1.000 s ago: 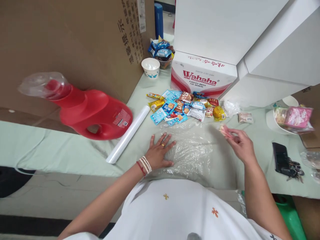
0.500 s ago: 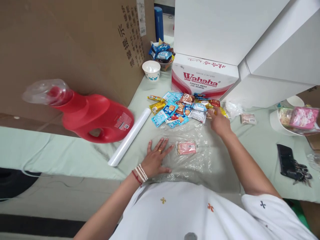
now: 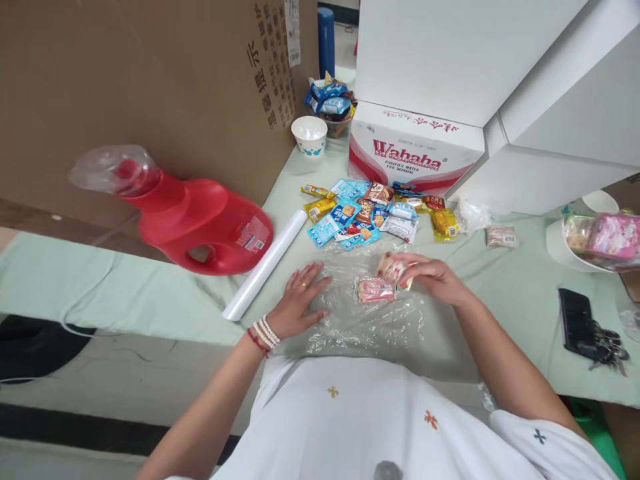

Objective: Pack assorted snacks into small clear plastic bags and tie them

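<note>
My right hand (image 3: 434, 277) is closed on a cream snack packet (image 3: 390, 267) with reddish print, holding it just above the clear plastic film. Right below that packet, a pink wrapped snack (image 3: 376, 291) lies on the film. My left hand (image 3: 299, 300) rests flat with fingers spread on the left part of the clear plastic film (image 3: 345, 330). Beyond both hands lies a pile of small snack packets (image 3: 357, 212), mostly blue, brown and white. A yellow packet (image 3: 444, 223) sits at the pile's right end.
A white roll (image 3: 265, 265) and a red jug (image 3: 205, 227) stand to the left, by a large cardboard box (image 3: 200, 87). Behind the pile are a Wahaba carton (image 3: 415, 150) and a paper bowl (image 3: 310, 137). On the right lie a phone (image 3: 575, 320) and keys (image 3: 611, 347).
My right hand has come from the pile back toward me with a cream packet in it. My left hand has shifted slightly left and stays on the film.
</note>
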The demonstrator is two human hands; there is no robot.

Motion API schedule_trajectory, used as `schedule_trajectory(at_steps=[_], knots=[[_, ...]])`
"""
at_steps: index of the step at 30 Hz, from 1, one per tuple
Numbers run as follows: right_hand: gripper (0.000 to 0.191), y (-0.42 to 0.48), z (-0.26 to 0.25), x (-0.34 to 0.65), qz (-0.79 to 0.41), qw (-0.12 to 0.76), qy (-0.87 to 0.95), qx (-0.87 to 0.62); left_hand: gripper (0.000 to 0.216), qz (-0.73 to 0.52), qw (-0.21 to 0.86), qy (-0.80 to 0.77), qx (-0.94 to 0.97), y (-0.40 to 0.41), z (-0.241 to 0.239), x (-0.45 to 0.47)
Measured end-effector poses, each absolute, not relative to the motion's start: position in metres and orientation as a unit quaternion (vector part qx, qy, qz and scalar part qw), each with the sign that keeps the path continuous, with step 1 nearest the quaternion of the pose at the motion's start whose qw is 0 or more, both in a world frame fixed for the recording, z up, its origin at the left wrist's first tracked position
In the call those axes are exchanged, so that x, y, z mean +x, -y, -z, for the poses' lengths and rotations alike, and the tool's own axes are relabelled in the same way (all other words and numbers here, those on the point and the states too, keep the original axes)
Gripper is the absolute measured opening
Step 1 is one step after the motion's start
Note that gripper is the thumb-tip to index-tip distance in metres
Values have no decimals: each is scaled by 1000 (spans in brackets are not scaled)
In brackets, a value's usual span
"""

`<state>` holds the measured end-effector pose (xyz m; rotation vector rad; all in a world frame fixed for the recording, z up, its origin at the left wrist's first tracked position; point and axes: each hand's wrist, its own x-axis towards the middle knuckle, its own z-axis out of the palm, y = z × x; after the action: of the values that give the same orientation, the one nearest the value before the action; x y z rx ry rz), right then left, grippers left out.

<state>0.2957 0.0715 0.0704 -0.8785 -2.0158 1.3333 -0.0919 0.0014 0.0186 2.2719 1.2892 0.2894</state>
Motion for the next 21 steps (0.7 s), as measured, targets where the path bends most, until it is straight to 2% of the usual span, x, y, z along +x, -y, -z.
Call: schedule_trajectory(at_steps=[2,5,9,11,13,16,18,21], knots=[[42,-74,-54,276,-517,232,780,-265,66,-161,228,-473,835,7,-23,-93],[48,-80,-27,265,-477,223,807,-267,62,-227,202,-436,847,29,-30,-93],[29,-65,-26,261,-363,270,839,-301,63,-247,184,-398,864,62,-32,-92],[29,-47,-35,250,-308,233,883,-268,60,-257,173,-393,866,71,-29,-88],[43,-28,-42,234,-274,140,933,-189,58,-245,170,-390,871,72,-26,-81],[42,-9,-48,215,-225,34,965,-134,59,-171,178,-414,876,65,-20,-71],[38,-7,-54,217,-208,24,965,-155,57,-122,178,-430,877,61,-13,-69],[49,-17,-66,233,-215,73,949,-219,52,-90,175,-431,881,61,-1,-76]])
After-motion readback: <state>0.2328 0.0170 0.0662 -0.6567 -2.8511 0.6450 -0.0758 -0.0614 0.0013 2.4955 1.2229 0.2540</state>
